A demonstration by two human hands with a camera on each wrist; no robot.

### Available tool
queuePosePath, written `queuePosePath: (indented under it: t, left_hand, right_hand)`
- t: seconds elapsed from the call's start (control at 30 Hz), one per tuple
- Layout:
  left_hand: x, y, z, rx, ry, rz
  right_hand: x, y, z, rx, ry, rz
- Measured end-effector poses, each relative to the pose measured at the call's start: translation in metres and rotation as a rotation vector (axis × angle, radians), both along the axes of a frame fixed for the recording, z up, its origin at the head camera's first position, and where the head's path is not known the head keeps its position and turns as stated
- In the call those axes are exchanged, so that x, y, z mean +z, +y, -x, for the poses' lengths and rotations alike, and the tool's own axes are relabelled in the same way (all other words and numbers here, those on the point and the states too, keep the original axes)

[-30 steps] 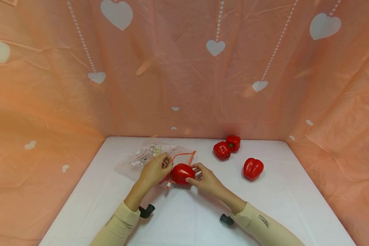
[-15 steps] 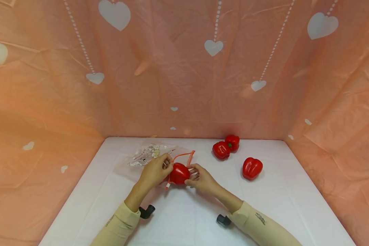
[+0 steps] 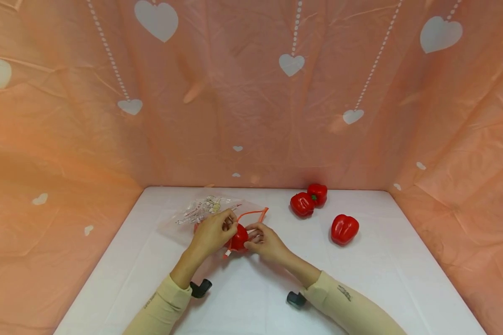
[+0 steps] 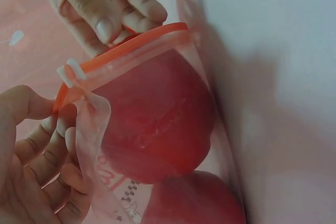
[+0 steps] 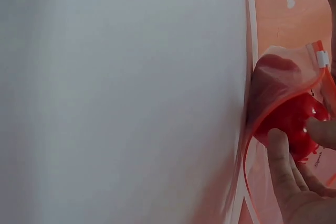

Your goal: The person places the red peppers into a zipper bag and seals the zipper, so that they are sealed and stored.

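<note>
My left hand (image 3: 211, 233) pinches the orange zip edge of a clear plastic zip bag (image 3: 184, 217) with a printed pattern. In the mouth of the bag lies a glossy red bell pepper (image 3: 239, 238), mostly inside. My right hand (image 3: 269, 244) has its thumb and fingertips on the end of that pepper, as the right wrist view also shows (image 5: 295, 129). Through the film, the left wrist view shows a second red pepper (image 4: 191, 200) deeper in the bag. A white slider (image 4: 71, 73) sits on the zip near my left thumb.
Two red bell peppers, one nearer (image 3: 302, 204) and one behind (image 3: 317, 194), touch at the back right of the white table (image 3: 385, 279). Another red pepper (image 3: 344, 230) lies farther right. An orange curtain with white hearts encloses the table. Dark wrist devices show beneath both forearms.
My right hand has moved left, and the pepper has gone farther left into the bag, so less of it shows. The left hand keeps its hold on the zip edge, nearly still.
</note>
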State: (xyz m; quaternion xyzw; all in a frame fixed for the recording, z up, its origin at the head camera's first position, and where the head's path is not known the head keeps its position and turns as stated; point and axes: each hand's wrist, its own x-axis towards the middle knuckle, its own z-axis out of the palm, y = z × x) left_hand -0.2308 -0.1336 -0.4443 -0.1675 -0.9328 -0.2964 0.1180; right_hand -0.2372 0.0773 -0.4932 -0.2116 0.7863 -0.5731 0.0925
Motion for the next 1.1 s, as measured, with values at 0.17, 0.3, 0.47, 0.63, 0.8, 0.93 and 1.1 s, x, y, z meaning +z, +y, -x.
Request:
queuePosePath:
  t: [0.17,0.3,0.47,0.63,0.8,0.93,1.1]
  left_hand:
    - [0.001,0.000,-0.001,0.003,-0.009,-0.012]
    - [0.001,0.002,-0.001,0.008,-0.031,-0.022]
    - [0.000,0.003,0.000,0.019,-0.044,-0.020]
    - [-0.001,0.003,0.001,0.017,-0.032,-0.011]
    - [-0.001,0.002,0.001,0.027,-0.034,-0.010]
    - [-0.001,0.001,0.001,0.026,-0.036,-0.014]
    - [-0.002,0.001,0.001,0.021,-0.038,-0.011]
  right_hand:
    - [-0.003,-0.006,0.002,-0.003,-0.026,0.037]
    - [-0.003,-0.009,0.002,-0.022,-0.041,0.057]
    - [-0.003,-0.011,0.003,-0.008,-0.051,0.083]
    - [-0.005,-0.013,0.006,0.099,-0.087,0.139]
    - [-0.007,-0.013,0.008,0.160,-0.112,0.151]
    - [-0.008,-0.014,0.010,0.164,-0.114,0.155]
    - [-0.008,-0.012,0.011,0.165,-0.118,0.151]
